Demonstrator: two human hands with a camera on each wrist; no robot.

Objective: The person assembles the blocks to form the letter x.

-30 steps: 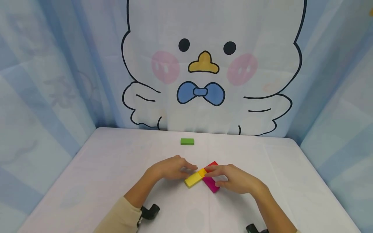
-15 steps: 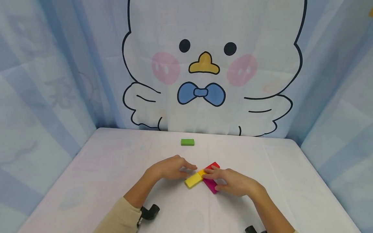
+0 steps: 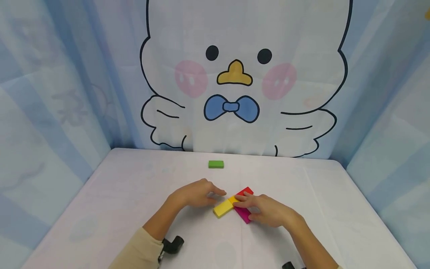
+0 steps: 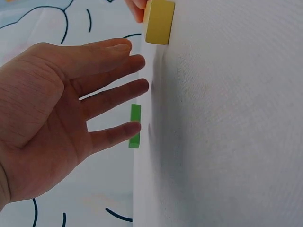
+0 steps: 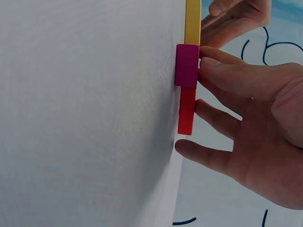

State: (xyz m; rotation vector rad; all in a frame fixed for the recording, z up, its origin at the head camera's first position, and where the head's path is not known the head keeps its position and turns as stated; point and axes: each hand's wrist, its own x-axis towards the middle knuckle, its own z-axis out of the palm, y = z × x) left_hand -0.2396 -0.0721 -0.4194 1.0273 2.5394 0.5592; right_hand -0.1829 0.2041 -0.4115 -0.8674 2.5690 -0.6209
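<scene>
Near the middle of the white table, a yellow block (image 3: pixel 223 208) and an orange block (image 3: pixel 232 199) lie end to end, with a red block (image 3: pixel 248 190) beyond them. A magenta block (image 3: pixel 242 214) branches off toward the front right. My right hand (image 3: pixel 268 211) rests its fingertips on the blocks around the orange and red ones, fingers fairly straight; its thumb is at the magenta block (image 5: pixel 187 65). Left of the yellow block, my left hand (image 3: pixel 198 193) hovers with fingers spread and holds nothing. The left wrist view shows a gap between that hand (image 4: pixel 61 94) and the yellow block (image 4: pixel 160 21).
A green block (image 3: pixel 216 164) lies alone near the table's back edge. Behind the table hangs a curtain (image 3: pixel 235 138) printed with a cartoon bird; more curtain encloses both sides. Black camera mounts (image 3: pixel 173 245) sit at the wrists.
Over the last second my right hand has shifted slightly left and lower, its fingers now lying over the orange and red blocks. My left hand and the blocks look almost unmoved.
</scene>
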